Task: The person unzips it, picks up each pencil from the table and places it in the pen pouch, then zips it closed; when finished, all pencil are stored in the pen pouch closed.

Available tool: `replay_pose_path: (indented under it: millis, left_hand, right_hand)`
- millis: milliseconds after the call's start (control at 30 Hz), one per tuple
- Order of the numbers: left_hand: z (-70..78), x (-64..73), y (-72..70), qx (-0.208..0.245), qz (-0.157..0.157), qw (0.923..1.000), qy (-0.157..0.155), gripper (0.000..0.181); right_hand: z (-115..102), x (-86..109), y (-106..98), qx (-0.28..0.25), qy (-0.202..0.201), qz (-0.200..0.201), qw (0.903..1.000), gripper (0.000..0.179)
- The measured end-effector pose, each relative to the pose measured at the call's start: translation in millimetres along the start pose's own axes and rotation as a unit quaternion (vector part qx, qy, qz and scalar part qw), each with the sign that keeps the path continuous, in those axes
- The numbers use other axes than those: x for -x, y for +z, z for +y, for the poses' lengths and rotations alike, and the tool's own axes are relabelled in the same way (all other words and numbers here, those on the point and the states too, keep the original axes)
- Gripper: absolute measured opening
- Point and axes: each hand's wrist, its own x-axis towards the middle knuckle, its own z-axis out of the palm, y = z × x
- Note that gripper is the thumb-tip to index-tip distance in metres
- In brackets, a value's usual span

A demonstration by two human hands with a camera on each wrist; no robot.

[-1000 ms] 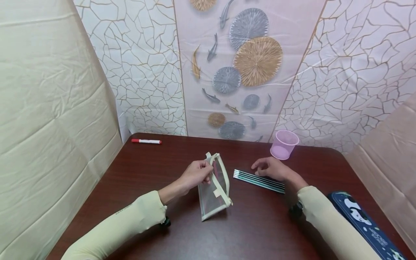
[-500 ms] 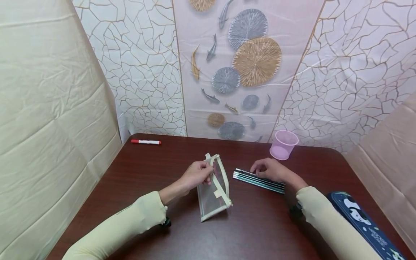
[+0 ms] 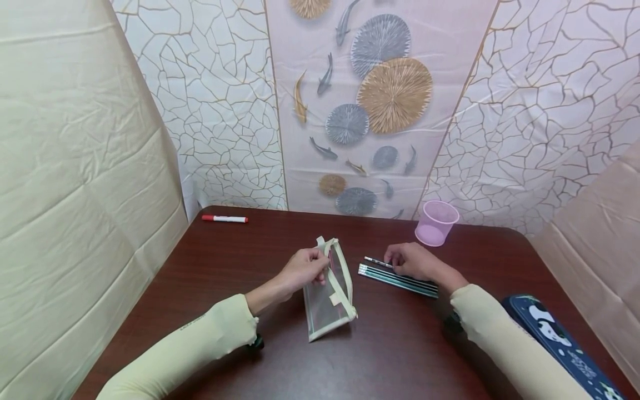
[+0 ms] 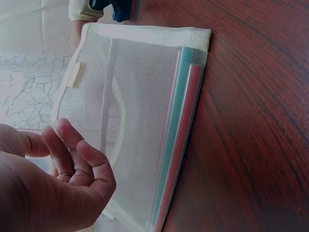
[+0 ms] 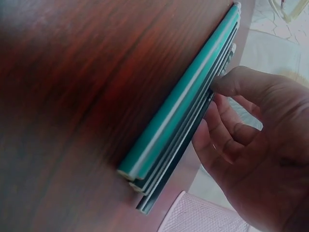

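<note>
My left hand (image 3: 306,266) pinches the rim of a mesh zipper pouch (image 3: 325,311), holding it upright with its zipper side gaping. Through the mesh in the left wrist view, a green pencil (image 4: 173,130) and a red pencil (image 4: 182,135) lie along the bottom. My right hand (image 3: 415,260) pinches a black pencil (image 3: 376,260) between thumb and fingers, just beyond a row of several green and dark pencils (image 3: 395,279) on the table. In the right wrist view, the pinched pencil sits at the row's far side, its white end showing past the thumb.
A pink mesh cup (image 3: 436,223) stands behind my right hand. A red-capped white marker (image 3: 225,219) lies at the table's back left. A navy panda pencil case (image 3: 560,344) lies at the right, beside my right sleeve. Patterned cloth hangs behind the table (image 3: 280,366).
My right hand has come down onto the pencils, and one black pencil has separated from the row, away from me. The left hand and the pouch have hardly moved.
</note>
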Motion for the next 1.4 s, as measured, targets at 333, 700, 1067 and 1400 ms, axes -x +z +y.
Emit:
replay_pose_path:
  millis: [333, 700, 1067, 1400]
  left_hand:
    - [-1.6, -1.2, 2.2, 0.000, -0.007, 1.0000, -0.006, 0.017]
    - [-2.7, -2.3, 2.1, 0.005, -0.011, 0.9999, -0.004, 0.019]
    - [-2.4, -2.3, 2.5, 0.002, -0.010, 0.9999, -0.007, 0.019]
    - [-1.7, -5.4, 4.3, -0.001, -0.004, 1.0000, -0.008, 0.018]
  right_hand:
    - [-25.1, -5.7, -7.7, 0.046, -0.025, 0.065, 0.9965, 0.027]
    - [-80.0, -4.5, -9.2, -0.019, -0.059, 0.166, 0.9842, 0.031]
    - [-112.0, -4.9, 5.8, -0.300, -0.035, 0.224, 0.9266, 0.026]
    - [-135.7, -6.7, 21.9, -0.431, 0.014, 0.228, 0.8730, 0.029]
